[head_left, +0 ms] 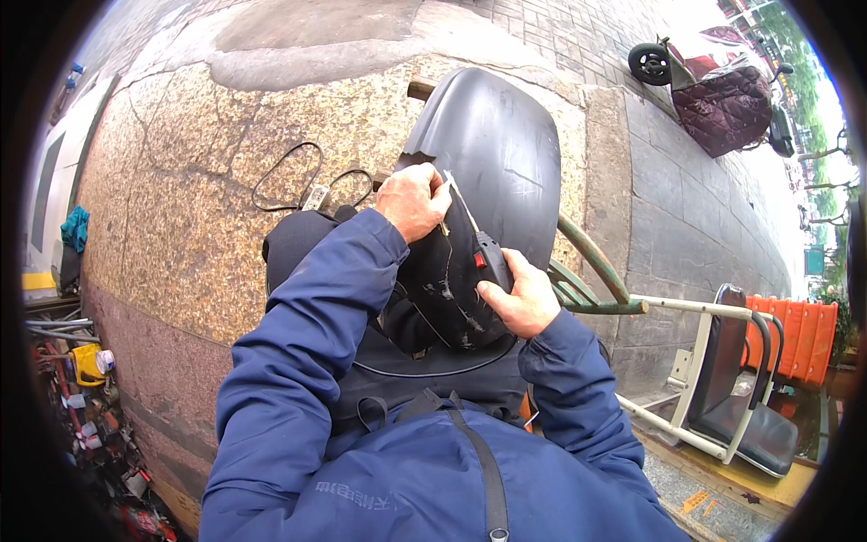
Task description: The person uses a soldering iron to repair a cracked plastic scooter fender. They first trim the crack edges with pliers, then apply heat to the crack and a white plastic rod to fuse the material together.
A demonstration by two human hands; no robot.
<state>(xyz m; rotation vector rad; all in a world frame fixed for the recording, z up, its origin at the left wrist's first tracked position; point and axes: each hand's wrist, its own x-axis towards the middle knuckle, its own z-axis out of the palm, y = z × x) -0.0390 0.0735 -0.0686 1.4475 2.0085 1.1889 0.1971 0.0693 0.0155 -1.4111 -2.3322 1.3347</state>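
Note:
A black scooter seat [515, 135] lies in front of me, its near end close to my lap. A ragged tear and pale scuffs mark its left side and near end. My right hand [526, 295] is closed round the black handle of a soldering iron [489, 256] with a red switch. Its thin metal shaft points up and left over the seat. My left hand [414, 202] pinches at the torn edge of the cover, close to the iron's tip. What lies between those fingertips is mostly hidden.
A power strip [315, 196] with a black cord lies on the stone paving. Greenish rails [591, 257] stand right of the seat. Farther right are a metal-framed chair [736, 425] and orange plastic panels [790, 339]. Tools and parts [90, 425] clutter the left; a covered scooter [722, 104] stands far right.

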